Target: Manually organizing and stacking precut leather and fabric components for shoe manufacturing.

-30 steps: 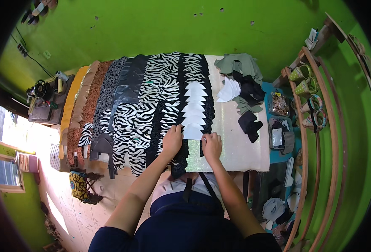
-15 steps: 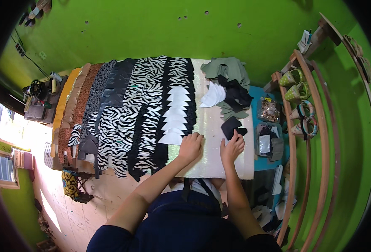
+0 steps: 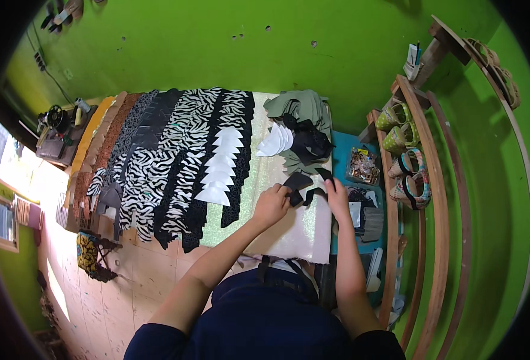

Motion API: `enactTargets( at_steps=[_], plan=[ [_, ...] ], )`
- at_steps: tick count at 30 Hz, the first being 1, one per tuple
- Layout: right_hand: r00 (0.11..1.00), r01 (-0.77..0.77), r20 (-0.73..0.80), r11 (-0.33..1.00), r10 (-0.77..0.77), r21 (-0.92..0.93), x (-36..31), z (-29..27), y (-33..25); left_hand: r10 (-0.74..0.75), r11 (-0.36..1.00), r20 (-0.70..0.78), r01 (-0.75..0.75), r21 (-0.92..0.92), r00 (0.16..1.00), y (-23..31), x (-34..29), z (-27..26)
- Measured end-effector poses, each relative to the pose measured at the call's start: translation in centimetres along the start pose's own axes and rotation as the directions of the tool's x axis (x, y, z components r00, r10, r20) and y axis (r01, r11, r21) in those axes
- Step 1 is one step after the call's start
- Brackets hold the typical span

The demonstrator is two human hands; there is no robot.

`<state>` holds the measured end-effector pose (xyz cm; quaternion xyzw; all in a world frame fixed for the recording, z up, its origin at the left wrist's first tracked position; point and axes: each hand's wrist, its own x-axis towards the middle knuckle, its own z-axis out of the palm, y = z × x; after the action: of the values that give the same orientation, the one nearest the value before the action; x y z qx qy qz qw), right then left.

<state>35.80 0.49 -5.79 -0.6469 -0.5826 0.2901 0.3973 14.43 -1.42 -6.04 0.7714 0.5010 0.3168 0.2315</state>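
Over the right part of the table, my left hand [image 3: 271,205] is closed on a dark cut piece [image 3: 299,182] of fabric or leather. Close to it on the right, my right hand [image 3: 338,198] pinches a narrow black piece [image 3: 324,174]. Dark flaps hang between the two hands, and I cannot tell which hand holds each. White half-round pieces [image 3: 219,164] lie in an overlapping row on black lace-like pieces, left of my hands. Beyond my hands sit a smaller white stack [image 3: 275,140], a black heap [image 3: 311,144] and grey-green pieces [image 3: 301,108].
Zebra-striped pieces [image 3: 178,138] and brown and yellow rows cover the table's left. A sewing machine [image 3: 56,120] stands at far left. Plastic containers [image 3: 363,165] sit on a blue surface at right, beside a wooden rack [image 3: 436,240] with shoes [image 3: 402,129].
The dark pieces have come up off the table, and both hands now have hold of them. My right hand has moved slightly farther forward. The whole view has shifted to the right.
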Motion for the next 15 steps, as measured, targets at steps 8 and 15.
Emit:
enactTargets(
  at_steps=[8, 15],
  plan=[
    [0.965, -0.102, 0.260, 0.868, -0.033, 0.486, -1.4, -1.1, -6.9, 0.020, 0.982, -0.173, -0.052, -0.179, 0.985, 3.5, 0.4, -2.7],
    [0.699, -0.410, 0.715, 0.829, 0.017, 0.381, -2.1, -0.5, -7.2, -0.027, 0.937, -0.077, -0.001, -0.349, 0.997, 5.2, 0.4, -4.3]
  ],
)
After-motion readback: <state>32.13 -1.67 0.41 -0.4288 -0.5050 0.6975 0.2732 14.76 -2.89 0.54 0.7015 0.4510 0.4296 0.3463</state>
